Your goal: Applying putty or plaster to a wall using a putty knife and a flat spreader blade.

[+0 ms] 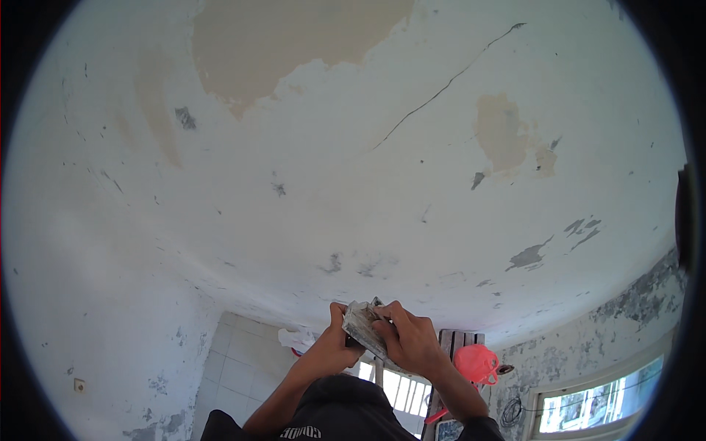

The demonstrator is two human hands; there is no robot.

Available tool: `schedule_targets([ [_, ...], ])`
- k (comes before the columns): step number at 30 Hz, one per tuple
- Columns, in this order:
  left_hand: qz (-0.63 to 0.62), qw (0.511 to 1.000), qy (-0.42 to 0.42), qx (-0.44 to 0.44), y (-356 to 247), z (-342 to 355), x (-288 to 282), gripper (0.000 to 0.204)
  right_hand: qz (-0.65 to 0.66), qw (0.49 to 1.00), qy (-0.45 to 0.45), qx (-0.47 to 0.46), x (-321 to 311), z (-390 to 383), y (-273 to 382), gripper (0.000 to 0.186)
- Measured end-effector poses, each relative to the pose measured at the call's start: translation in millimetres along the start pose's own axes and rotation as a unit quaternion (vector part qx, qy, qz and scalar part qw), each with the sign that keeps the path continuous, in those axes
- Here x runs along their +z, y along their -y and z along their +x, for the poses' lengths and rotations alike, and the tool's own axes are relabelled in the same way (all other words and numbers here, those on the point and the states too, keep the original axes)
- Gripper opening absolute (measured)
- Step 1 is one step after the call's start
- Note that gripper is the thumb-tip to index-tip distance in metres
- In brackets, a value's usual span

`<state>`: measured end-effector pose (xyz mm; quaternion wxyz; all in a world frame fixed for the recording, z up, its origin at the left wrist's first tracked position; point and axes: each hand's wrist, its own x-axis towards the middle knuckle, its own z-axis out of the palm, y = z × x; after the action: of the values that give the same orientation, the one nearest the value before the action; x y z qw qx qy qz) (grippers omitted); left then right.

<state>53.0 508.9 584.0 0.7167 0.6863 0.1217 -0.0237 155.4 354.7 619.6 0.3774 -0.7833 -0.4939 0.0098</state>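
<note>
Low in the middle of the head view, my left hand (342, 349) is closed around a flat, plaster-smeared grey trowel (362, 323), gripping it from below and the left. Its blade is tilted, with whitish paste along the top edge. My right hand (412, 338) is closed too, fingers bent and pressed together over the blade's face. A thin dark tip pokes out by its fingertips, but what the fingers pinch is mostly hidden. Beyond both hands rises a whitish wall (346, 213) with beige filled patches, a long diagonal crack and grey chipped spots.
A slatted wooden bench (462, 339) stands right of my arms, with a red plastic bag (476, 365) on it. Pale floor tiles (239, 353) and a crumpled white bag (296, 338) lie left. A coiled wire (512, 411) is near the right window (596, 404); a socket (79, 384) sits at left.
</note>
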Motion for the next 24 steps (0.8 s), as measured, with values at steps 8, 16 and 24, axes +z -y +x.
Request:
schedule_targets([
  [8, -0.004, 0.999, -0.016, -0.043, 13.0, 5.1, -0.1, 0.051, 0.094, 0.991, 0.047, 0.082, 17.3, -3.6, -20.5, 0.017],
  [16, 0.013, 0.998, -0.001, -0.058, 18.1, 10.9, -12.3, 0.052, 0.505, 0.847, -0.078, 0.144, 31.6, -19.9, -46.4, 0.012],
  [24, -0.227, 0.973, -0.025, 0.007, 40.7, 8.2, -16.6, 0.044, 0.795, 0.543, -0.257, 0.083, 1.3, -38.5, -43.5, 0.037],
])
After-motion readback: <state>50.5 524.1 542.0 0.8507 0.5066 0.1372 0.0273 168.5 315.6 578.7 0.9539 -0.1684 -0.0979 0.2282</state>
